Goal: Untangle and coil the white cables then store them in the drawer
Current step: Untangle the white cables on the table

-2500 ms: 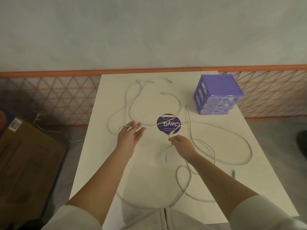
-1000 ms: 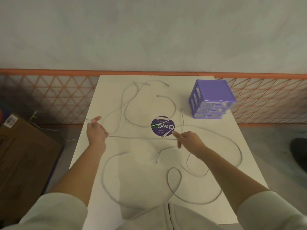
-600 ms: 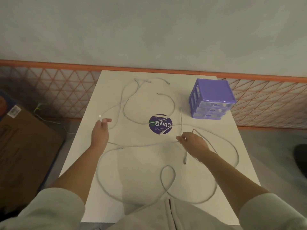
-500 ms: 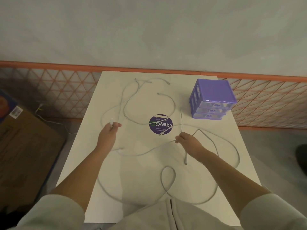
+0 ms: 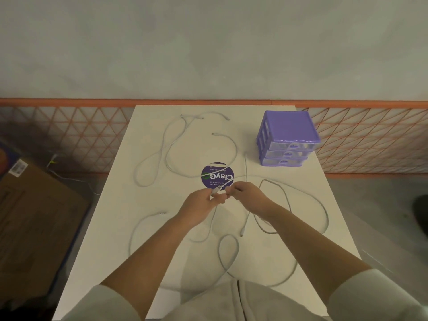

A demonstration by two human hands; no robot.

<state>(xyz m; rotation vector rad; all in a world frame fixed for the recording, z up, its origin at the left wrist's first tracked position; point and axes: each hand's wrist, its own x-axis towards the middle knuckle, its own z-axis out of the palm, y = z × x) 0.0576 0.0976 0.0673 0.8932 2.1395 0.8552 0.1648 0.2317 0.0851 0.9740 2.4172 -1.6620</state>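
Table top (image 5: pixel 143 205): smooth matt white, looks laminate, no glare. White cables (image 5: pixel 234 144): thin, smooth, matt rubbery plastic jackets; small hard plastic connector ends. 1 darker grey cable (image 5: pixel 286 198) looks rougher, maybe braided, can't confirm. Drawer unit (image 5: pixel 289 137): glossy purple plastic frame, 3 translucent clear plastic drawer fronts with slight sheen. Round sticker (image 5: pixel 217 176): flat printed purple paper or vinyl, low gloss. Wall (image 5: pixel 208 47): rough matt plaster or concrete, blotchy. Fence (image 5: pixel 370 140): orange mesh, smooth top rail, plastic-looking. Box (image 5: pixel 34 216): matt brown cardboard, white paper label. Sleeves (image 5: pixel 375 295): soft matt light cloth.
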